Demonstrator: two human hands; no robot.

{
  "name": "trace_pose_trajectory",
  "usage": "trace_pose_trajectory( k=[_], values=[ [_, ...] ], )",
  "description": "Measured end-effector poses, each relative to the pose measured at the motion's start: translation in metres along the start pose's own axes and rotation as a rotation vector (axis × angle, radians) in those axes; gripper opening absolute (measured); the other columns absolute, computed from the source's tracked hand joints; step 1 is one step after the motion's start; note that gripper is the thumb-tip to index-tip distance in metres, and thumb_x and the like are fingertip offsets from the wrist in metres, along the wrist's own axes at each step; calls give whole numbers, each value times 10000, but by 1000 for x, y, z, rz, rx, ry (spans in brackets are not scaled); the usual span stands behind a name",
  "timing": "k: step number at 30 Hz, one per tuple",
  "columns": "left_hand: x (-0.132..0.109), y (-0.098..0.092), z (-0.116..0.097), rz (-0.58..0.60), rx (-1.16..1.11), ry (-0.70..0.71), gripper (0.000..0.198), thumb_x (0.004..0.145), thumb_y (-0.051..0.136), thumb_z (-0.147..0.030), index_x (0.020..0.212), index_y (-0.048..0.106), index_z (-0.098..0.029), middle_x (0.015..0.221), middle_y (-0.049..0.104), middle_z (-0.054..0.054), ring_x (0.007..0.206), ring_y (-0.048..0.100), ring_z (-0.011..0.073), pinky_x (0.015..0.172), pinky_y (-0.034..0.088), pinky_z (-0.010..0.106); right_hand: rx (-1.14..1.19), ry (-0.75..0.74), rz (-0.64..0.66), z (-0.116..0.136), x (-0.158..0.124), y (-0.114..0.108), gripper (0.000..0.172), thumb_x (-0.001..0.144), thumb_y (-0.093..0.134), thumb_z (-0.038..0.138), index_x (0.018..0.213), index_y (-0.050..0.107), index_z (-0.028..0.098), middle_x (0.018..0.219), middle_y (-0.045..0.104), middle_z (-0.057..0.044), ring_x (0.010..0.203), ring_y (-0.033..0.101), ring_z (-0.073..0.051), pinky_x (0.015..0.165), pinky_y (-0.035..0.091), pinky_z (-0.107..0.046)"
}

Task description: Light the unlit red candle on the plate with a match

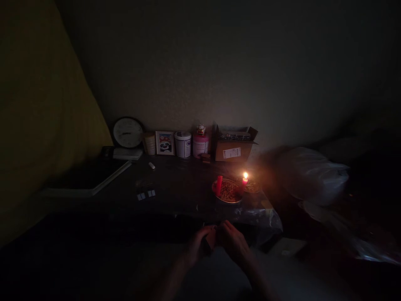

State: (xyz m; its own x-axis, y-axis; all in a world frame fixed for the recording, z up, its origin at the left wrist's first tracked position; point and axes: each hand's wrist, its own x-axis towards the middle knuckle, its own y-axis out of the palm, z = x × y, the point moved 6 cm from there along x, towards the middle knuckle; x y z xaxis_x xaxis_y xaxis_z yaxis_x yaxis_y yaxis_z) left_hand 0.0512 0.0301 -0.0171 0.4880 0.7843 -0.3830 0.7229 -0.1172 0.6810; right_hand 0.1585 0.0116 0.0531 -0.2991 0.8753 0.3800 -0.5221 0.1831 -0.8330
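In the dim head view, my left hand (199, 242) grips a small reddish-brown box (211, 239) in front of the table's near edge. My right hand (232, 238) is closed right beside it, with bent fingers at the box's upper end; whatever they pinch is hidden. Beyond my hands, a round metal-rimmed plate (230, 202) holds a layer of brown bits. An unlit red candle (219, 184) stands at the plate's left side. A lit red candle (244, 181) with a bright flame stands at its right side.
Along the wall stand a round clock (127, 132), a panda picture (165, 143), a white tub (183, 145), a pink-lidded tub (200, 146) and an open cardboard box (233, 150). A white-edged panel (90, 192) lies left. Plastic bags (313, 173) lie right.
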Motion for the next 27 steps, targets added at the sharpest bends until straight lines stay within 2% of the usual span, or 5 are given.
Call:
trace_pose_trajectory(
  k=[2, 5, 15, 21, 27],
  values=[
    [0, 1, -3, -1, 1, 57, 213, 733, 619, -234, 922, 681, -158, 856, 700, 35, 786, 614, 154, 728, 403, 240, -7, -25, 0, 5, 0, -5, 147, 826, 428, 106, 761, 522, 197, 721, 517, 9, 580, 454, -91, 533, 359, -182],
    [-1, 1, -6, -3, 30, 79, 271, 762, 564, -220, 1010, 658, -166, 910, 698, 43, 838, 613, 163, 745, 410, 246, 44, -28, -11, 7, 0, -10, 146, 829, 423, 119, 802, 540, 202, 742, 544, -1, 607, 473, -100, 549, 372, -187],
    [0, -2, -5, -43, 2, 27, 316, 786, 502, -227, 1085, 591, -180, 764, 655, 8, 520, 547, 96, 458, 344, 210, 178, 26, -86, -13, 3, -7, 199, 891, 420, 219, 784, 586, 200, 789, 543, -23, 644, 534, -102, 583, 432, -192],
    [0, 1, 0, -11, -32, -25, 239, 791, 528, -261, 989, 629, -173, 720, 650, 8, 541, 555, 102, 458, 326, 209, 187, 5, -56, -5, 2, -5, 187, 870, 470, 187, 722, 585, 193, 772, 522, -4, 595, 494, -78, 550, 397, -171],
    [-4, 10, 0, 57, -14, 19, 174, 769, 592, -296, 835, 670, -156, 692, 644, 9, 616, 568, 107, 553, 374, 210, 368, 37, -86, -10, 3, -2, 143, 856, 509, 241, 756, 601, 199, 755, 561, -9, 642, 542, -102, 570, 430, -185]
  ],
)
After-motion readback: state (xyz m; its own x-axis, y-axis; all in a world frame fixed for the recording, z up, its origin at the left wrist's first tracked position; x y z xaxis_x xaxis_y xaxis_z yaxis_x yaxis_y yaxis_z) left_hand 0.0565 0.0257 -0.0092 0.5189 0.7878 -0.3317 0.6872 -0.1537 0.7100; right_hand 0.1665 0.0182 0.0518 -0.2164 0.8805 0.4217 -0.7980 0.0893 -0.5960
